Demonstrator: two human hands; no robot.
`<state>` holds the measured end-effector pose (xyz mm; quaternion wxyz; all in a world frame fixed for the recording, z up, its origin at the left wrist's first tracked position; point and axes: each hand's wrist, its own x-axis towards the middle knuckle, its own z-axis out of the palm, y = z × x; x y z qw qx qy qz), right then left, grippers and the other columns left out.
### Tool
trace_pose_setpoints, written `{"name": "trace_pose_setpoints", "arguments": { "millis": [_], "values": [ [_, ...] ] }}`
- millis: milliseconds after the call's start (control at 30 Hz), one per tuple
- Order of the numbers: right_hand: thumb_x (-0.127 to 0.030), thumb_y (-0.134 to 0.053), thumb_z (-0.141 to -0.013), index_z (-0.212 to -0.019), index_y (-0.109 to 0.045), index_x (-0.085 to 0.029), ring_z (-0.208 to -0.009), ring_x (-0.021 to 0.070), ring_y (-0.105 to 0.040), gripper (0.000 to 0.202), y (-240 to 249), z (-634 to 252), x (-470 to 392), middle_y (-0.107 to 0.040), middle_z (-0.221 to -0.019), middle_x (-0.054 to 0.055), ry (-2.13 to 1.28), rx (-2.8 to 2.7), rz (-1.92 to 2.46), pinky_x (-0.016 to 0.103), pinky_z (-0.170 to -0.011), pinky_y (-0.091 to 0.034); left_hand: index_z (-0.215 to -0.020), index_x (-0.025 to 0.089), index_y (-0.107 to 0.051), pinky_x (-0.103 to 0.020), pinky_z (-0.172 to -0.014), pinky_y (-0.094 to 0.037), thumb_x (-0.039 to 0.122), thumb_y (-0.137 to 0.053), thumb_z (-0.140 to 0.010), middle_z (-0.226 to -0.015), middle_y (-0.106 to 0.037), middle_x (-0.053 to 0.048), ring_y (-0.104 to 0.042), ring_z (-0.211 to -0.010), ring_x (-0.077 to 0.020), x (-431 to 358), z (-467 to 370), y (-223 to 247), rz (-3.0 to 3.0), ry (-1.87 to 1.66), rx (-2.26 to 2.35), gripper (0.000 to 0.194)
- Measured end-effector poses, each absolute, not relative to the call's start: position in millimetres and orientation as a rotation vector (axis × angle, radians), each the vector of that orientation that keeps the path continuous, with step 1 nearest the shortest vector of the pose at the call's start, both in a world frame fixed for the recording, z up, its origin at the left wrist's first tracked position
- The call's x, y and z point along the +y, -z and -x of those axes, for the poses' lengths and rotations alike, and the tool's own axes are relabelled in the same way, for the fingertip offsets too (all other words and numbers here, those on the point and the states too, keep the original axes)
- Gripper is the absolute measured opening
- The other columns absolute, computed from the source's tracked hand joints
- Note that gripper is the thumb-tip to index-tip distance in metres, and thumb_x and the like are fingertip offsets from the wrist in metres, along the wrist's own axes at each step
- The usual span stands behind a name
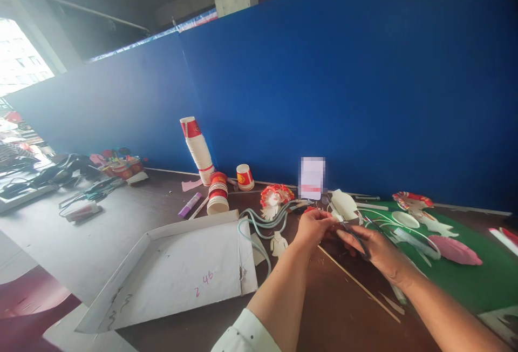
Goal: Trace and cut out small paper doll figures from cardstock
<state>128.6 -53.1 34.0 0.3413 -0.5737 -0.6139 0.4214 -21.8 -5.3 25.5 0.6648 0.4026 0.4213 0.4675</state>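
My right hand [370, 249] grips a pair of dark-handled scissors [354, 239], their blades pointing up and away to the left. Close beside it, my left hand [313, 229] pinches a cream paper piece [345, 204] at its lower edge. The scissor blades cross in front of this piece; whether they are cutting into it I cannot tell. A thin wooden stick [360, 284] lies on the table under my hands. To the left of my left wrist is a small cream cut-out [278, 244] shaped like a garment.
A shallow white box lid [182, 282] lies at left, beside looped pale tubing [259, 220]. Stacked paper cups [198, 149] lean near the blue partition [324, 82]. At right, a green mat [477, 282] bears a pink leaf-shaped piece [455, 249] and a white oval [406, 220].
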Motion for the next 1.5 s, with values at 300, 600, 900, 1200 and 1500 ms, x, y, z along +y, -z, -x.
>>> {"name": "trace_pose_setpoints", "arguments": {
  "millis": [300, 600, 900, 1200, 1500],
  "values": [
    [-0.059, -0.064, -0.079, -0.099, -0.075, -0.025, -0.063, 0.0171, -0.055, 0.041, -25, -135, -48, -0.061, -0.065, -0.001, -1.127, -1.623, 1.444, 0.028, -0.059, -0.042, -0.064, 0.014, -0.063, -0.02, -0.051, -0.04, 0.021, -0.078, -0.068, -0.054, -0.055, 0.002, -0.047, -0.05, -0.007, -4, 22, -26, -0.906, -1.036, 0.962, 0.017],
    [-0.063, -0.061, -0.08, -0.096, -0.075, -0.026, -0.06, 0.0173, -0.055, 0.043, -25, -135, -48, -0.061, -0.062, -0.001, -1.078, -1.667, 1.446, 0.027, -0.054, -0.039, -0.068, 0.013, -0.063, -0.023, -0.057, -0.043, 0.036, -0.085, -0.06, -0.06, -0.058, 0.0, -0.05, -0.053, -0.0079, -3, 26, -19, -0.909, -1.028, 0.871, 0.032],
    [-0.067, -0.06, -0.077, -0.094, -0.076, -0.023, -0.063, 0.0182, -0.056, 0.05, -37, -129, -54, -0.063, -0.065, 0.0, -1.076, -1.666, 1.468, 0.029, -0.059, -0.044, -0.071, 0.012, -0.065, -0.023, -0.061, -0.044, 0.037, -0.085, -0.056, -0.066, -0.063, -0.003, -0.055, -0.057, -0.009, -3, 28, -18, -0.886, -1.02, 0.815, 0.036],
    [-0.064, -0.064, -0.076, -0.095, -0.077, -0.025, -0.06, 0.0164, -0.053, 0.045, -36, -130, -53, -0.059, -0.062, -0.001, -1.148, -1.616, 1.429, 0.027, -0.055, -0.038, -0.07, 0.012, -0.066, -0.022, -0.058, -0.041, 0.036, -0.085, -0.056, -0.068, -0.065, -0.004, -0.056, -0.059, -0.0097, -1, 28, -15, -0.879, -1.017, 0.818, 0.033],
    [-0.061, -0.066, -0.075, -0.097, -0.076, -0.024, -0.059, 0.0156, -0.051, 0.044, -34, -132, -52, -0.057, -0.059, -0.002, -1.183, -1.591, 1.442, 0.026, -0.05, -0.032, -0.072, 0.013, -0.065, -0.022, -0.059, -0.041, 0.04, -0.086, -0.054, -0.07, -0.066, -0.005, -0.057, -0.061, -0.0101, -4, 29, -18, -0.877, -1.005, 0.807, 0.039]
  ]
}}
